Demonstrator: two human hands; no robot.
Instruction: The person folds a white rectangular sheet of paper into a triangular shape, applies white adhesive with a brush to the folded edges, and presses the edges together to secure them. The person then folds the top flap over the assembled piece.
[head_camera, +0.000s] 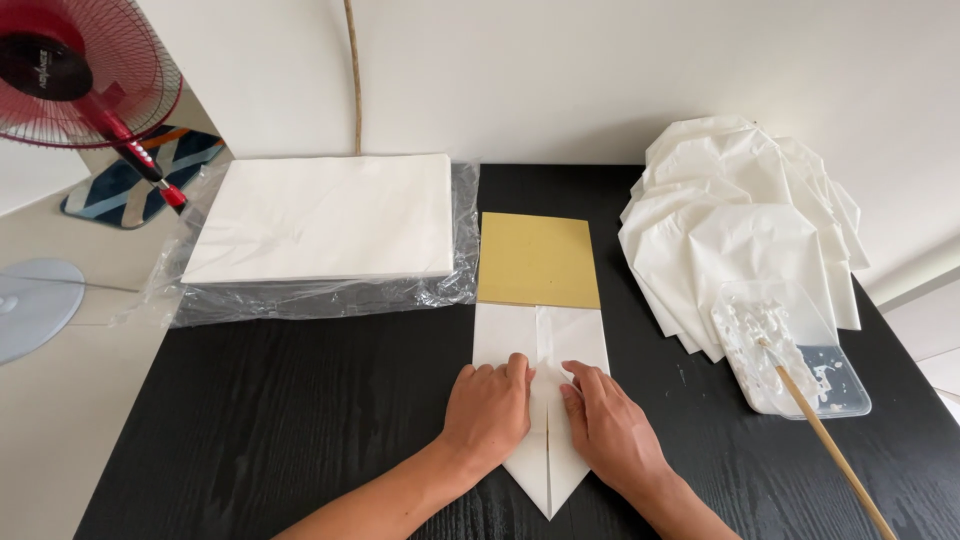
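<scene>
Filling most of the view is a black table (300, 420), and everything else sits in relation to the folded white sheet (541, 345) lying at its middle. Far left of that sheet and a little behind it, a thick stack of white paper (320, 220) rests on crinkled clear plastic wrap (300, 300). To the sheet's right, a heap of finished folded paper pieces (740, 220) fans out toward the table's right edge. Touching the sheet's far end lies a tan card (538, 260). Right of the sheet, in front of the heap, a clear plastic tray (810, 375) holds white paste and a thin wooden stick (830, 440).

Both side flaps of the sheet are already folded in to meet along a centre seam, and its near end comes to a point. It seems partway done; whether paste is on the seam I cannot tell.

The left hand (488, 408) lies flat, fingers together, pressing the left flap. The right hand (610, 425) lies flat on the right flap, gripping nothing.

Bare table lies left of the sheet; the right side is crowded, the stick jutting toward the near edge.
</scene>
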